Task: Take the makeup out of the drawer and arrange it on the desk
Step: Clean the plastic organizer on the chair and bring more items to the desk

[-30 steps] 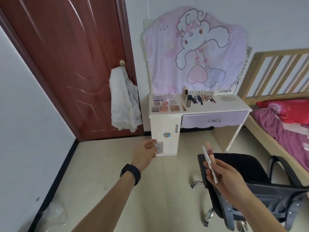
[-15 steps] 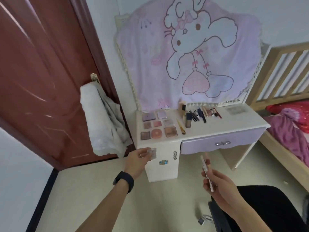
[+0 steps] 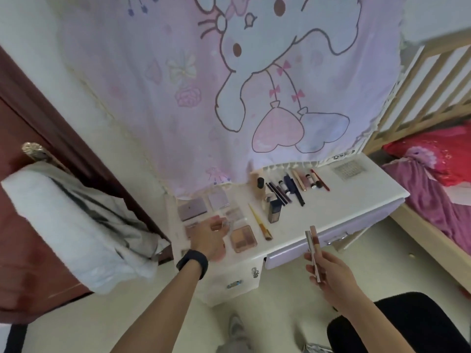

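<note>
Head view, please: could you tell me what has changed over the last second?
The person has stepped up to the desk. The left hand, pinching a small clear case, has moved forward from short of the desk to above the palettes on its left side. The right hand keeps its grip on two slim tubes, held upright. The laid-out makeup and the drawer look unchanged.
</note>
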`<state>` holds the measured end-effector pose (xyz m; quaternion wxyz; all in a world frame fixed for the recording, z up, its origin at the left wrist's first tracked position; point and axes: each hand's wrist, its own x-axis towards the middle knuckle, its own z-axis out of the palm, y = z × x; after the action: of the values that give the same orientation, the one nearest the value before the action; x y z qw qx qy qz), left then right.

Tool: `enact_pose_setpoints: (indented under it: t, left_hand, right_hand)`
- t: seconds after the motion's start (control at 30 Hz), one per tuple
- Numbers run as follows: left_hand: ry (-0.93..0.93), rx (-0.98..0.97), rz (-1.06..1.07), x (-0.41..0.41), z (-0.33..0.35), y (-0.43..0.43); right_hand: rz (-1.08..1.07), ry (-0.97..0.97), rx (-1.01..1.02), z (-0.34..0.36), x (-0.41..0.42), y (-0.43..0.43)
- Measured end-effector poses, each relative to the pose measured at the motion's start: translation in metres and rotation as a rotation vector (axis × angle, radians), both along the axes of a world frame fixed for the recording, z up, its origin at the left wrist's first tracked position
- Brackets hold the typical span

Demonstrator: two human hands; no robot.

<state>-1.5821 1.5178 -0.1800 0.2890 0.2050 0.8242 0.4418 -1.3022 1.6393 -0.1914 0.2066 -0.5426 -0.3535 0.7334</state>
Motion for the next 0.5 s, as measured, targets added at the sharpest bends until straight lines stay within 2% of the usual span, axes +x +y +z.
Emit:
enact_pose_setpoints:
  t: [0.13, 0.27, 0.5]
  left_hand:
    - [0.199, -0.195, -0.17, -0.046, -0.018, 0.052]
    - [0.479, -0.461, -0.433, -0.077, -0.04, 0.089]
    - [0.61, -0.689, -0.602, -0.109, -0.085, 0.147]
  right_hand:
    - [-0.054, -0.152, 0.046, -0.011, -0.027, 0.038]
    - [-0.062, -0.292, 0.072, -0.026, -0.043, 0.066]
    - [0.124, -0.482, 0.182, -0.063, -0.084, 0.15]
